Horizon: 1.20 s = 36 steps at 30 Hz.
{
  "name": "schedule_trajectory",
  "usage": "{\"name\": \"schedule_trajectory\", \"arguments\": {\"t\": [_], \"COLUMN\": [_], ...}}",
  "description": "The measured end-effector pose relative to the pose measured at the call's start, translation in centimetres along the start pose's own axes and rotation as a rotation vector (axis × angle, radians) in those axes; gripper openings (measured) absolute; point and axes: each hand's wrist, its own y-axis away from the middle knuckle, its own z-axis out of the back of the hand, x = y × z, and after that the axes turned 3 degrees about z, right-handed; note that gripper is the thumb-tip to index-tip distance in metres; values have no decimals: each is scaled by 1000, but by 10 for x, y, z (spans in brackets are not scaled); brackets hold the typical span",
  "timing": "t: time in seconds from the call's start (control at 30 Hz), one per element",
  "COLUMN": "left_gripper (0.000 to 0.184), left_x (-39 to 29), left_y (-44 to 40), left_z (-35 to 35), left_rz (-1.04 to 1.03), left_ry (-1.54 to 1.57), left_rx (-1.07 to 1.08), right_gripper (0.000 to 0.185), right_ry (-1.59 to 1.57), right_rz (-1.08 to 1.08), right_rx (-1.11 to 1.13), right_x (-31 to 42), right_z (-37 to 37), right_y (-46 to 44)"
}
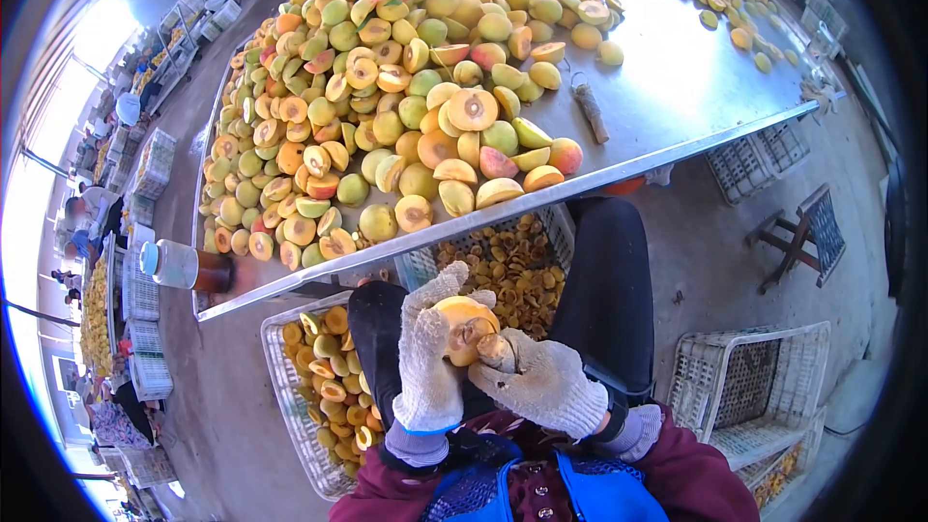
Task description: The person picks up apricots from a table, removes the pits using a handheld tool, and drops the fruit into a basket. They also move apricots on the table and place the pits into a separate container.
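In my gloved left hand (428, 358) a yellow peach half (467, 317) is held, its brown centre turned toward me. My gloved right hand (546, 382) is closed against the fruit's right side. Between its thumb and fingers shows a stubby brown end (497, 353), like the wooden handle of a small tool; the tip is hidden. Both hands are over my lap, in front of the metal table (667, 150). Whole and halved peaches (387, 126) lie heaped on that table. A small wooden-handled tool with a wire loop (590, 113) rests near its front edge.
A crate of peach halves (275, 367) stands left of my legs. Beneath the table, another crate (418, 269) holds brownish fruit pieces. A jar of dark liquid (179, 266) sits at the table's left corner. To the right are stacked crates (754, 338) and a folding stool (807, 237).
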Motion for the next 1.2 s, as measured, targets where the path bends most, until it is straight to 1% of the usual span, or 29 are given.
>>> {"name": "schedule_trajectory", "arguments": {"t": [0.03,0.1,0.17,0.23,0.27,0.33,0.37,0.4,0.43,0.5,0.53,0.6,0.63,0.67,0.73,0.77,0.8,0.87,0.9,0.93,0.97,1.0,1.03,1.07,1.1,1.13,1.2], "left_gripper": [62,57,55,54,51,48,45,42,42,38,38,38,34,34,30,31,31,37,43,43,44,46,43,43,35,27,26], "left_x": [1,4,4,4,4,4,3,3,5,12,13,10,6,-1,-21,-20,-20,-17,-17,-18,-21,-24,-25,-26,-24,-23,-22], "left_y": [1,3,4,5,5,6,6,6,4,-3,-5,-10,-14,-15,-16,-17,-17,-16,-14,-18,-23,-27,-30,-30,-30,-29,-31], "left_z": [-2,-5,-5,-4,-3,-2,-2,-2,-1,6,9,14,11,9,-1,-7,-7,-8,-9,-10,-10,-11,-11,-13,-15,-17,-13], "left_rz": [2,-117,-132,-144,-164,-178,-256,-335,-334,-785,-785,-840,-844,-841,-342,-303,-304,-932,-1022,-1021,-978,-937,-808,-808,-627,-446,-469], "left_ry": [0,-76,-92,-107,-165,-224,-315,-407,-407,-749,-748,-874,-856,-853,-867,-799,-799,-1105,-1037,-1036,-1090,-1147,-1189,-1190,-1191,-1186,-1181], "left_rx": [1,-2,16,34,45,58,69,79,80,149,150,247,295,300,274,213,216,332,426,425,434,449,443,443,418,397,427], "right_gripper": [38,39,39,39,39,32,32,29,25,24,23,24,24,24,23,23,23,22,22,22,22,22,23,24,27,27,27], "right_ry": [26,3,-19,-121,-119,-457,-457,-671,-885,-930,-974,-1010,-1046,-1049,-1245,-1245,-1274,-1293,-1252,-1208,-1145,-1148,-1230,-1305,-1152,-1154,-1230], "right_rz": [-11,1,15,5,3,-207,-209,-291,-373,-379,-387,-408,-425,-427,-451,-452,-425,-401,-279,-157,-123,-121,-276,-443,-408,-412,-486], "right_rx": [8,5,5,25,25,342,340,476,611,628,647,680,712,707,735,735,723,707,672,638,680,684,752,821,552,549,713], "right_x": [0,-3,-3,-2,0,6,4,0,-3,-8,-11,-15,-16,-16,-14,-16,-20,-25,-26,-28,-34,-30,-25,-21,-15,-17,-26], "right_z": [0,-2,-2,-2,2,13,17,21,24,24,24,26,27,27,27,26,24,20,14,11,13,18,26,30,17,17,22], "right_y": [0,0,1,2,1,0,-1,-1,0,1,2,2,1,2,3,4,5,10,14,15,8,4,-2,-3,2,3,2]}}
